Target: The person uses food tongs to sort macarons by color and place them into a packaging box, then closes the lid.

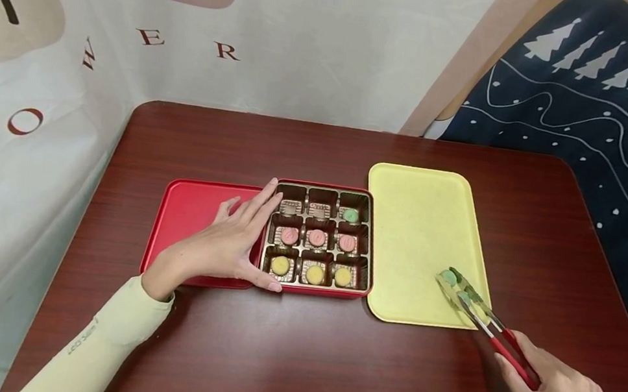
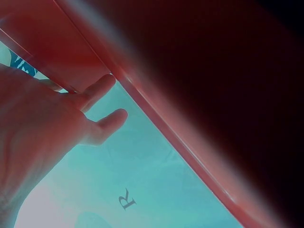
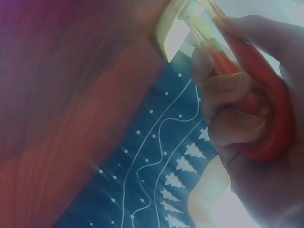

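Note:
My left hand (image 1: 231, 245) rests along the left side of a red box (image 1: 314, 291), fingers extended toward its back corner, thumb at the front edge. The box has a brown divided insert. Its front row holds yellow sweets (image 1: 315, 275), the middle row pink ones (image 1: 317, 238), and the back-right compartment a green sweet (image 1: 350, 215). My right hand (image 1: 566, 390) grips red-handled tongs (image 1: 522, 369), their tips low over the yellow tray (image 1: 409, 234). One green sweet (image 1: 448, 277) lies between the tips; another green sweet (image 1: 463, 298) shows further back between the arms.
A red lid (image 1: 188, 213) lies left of the box, partly under my left forearm. The yellow tray stands against the box's right side. Behind the brown table (image 1: 294, 357) hang a pale printed cloth (image 1: 333, 41) and a dark blue cloth with white trees (image 1: 599, 126).

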A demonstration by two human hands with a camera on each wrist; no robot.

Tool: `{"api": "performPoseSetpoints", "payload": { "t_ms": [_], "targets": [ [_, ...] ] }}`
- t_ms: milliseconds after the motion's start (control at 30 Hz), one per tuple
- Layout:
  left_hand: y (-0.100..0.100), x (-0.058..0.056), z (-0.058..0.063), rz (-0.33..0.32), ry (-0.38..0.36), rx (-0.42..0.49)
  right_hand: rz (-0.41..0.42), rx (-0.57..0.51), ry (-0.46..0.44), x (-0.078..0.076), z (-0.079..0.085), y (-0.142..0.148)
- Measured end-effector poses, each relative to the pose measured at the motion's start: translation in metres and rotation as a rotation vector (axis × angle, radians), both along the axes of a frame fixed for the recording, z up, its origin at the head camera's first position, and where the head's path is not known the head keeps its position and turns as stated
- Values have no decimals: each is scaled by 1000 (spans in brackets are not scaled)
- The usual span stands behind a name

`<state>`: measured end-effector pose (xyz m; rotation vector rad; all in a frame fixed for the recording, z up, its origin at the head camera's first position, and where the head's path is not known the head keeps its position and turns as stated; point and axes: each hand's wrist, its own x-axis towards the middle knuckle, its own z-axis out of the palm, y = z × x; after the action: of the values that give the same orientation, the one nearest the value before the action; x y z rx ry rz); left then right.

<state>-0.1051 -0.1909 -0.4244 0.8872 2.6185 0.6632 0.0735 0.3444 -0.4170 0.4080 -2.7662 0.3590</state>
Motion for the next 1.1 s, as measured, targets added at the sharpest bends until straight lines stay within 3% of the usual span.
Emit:
{"api": "performPoseSetpoints", "payload": {
  "t_ms": [667,1100],
  "targets": [
    [-1,2,2,7,-2,3,41,-6,-14,-19,1,-6],
    [1,3,3,6,10,-5,74,-51,-18,-44,4,-5]
  ]
}}
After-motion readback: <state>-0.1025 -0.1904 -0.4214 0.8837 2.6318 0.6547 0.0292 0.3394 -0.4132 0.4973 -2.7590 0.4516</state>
